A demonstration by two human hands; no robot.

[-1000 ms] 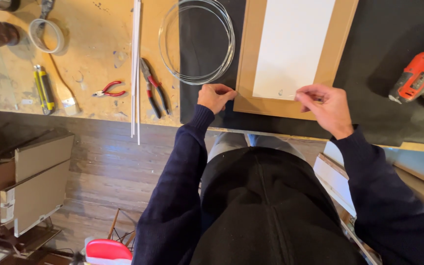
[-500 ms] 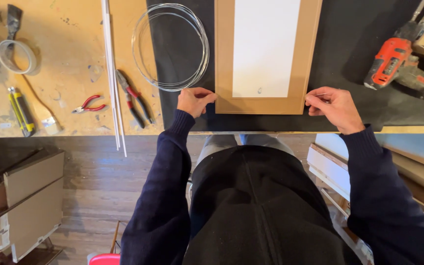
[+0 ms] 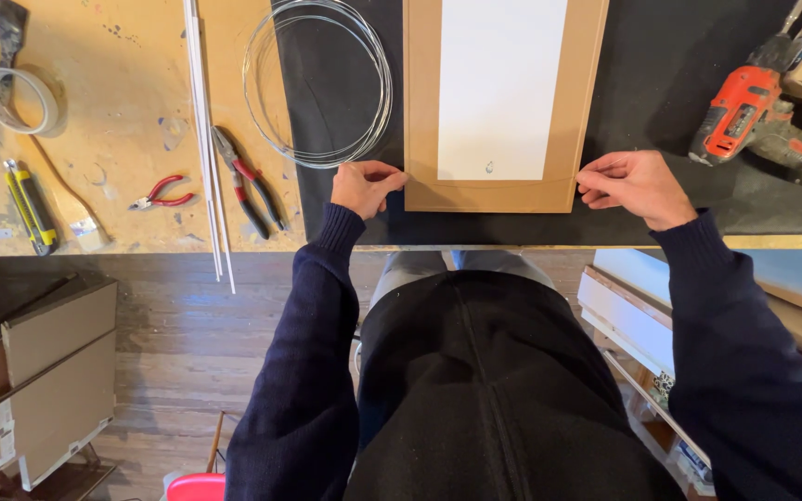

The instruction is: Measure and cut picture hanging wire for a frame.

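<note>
Brown board (image 3: 503, 190): flat, smooth rectangular panel with a white centre, lying on the black mat of the worktop (image 3: 122, 111).
Left hand (image 3: 364, 186): fingers pinched on the board's near left corner.
Right hand (image 3: 633, 186): fingers pinched at its near right corner.
Wire coil (image 3: 317, 83): thin, shiny loops left of the board.
Drill (image 3: 744, 116): red, right of the board.

Brown frame (image 3: 503, 193) top cropped, red drill (image 3: 744, 116) partly cut off
</note>
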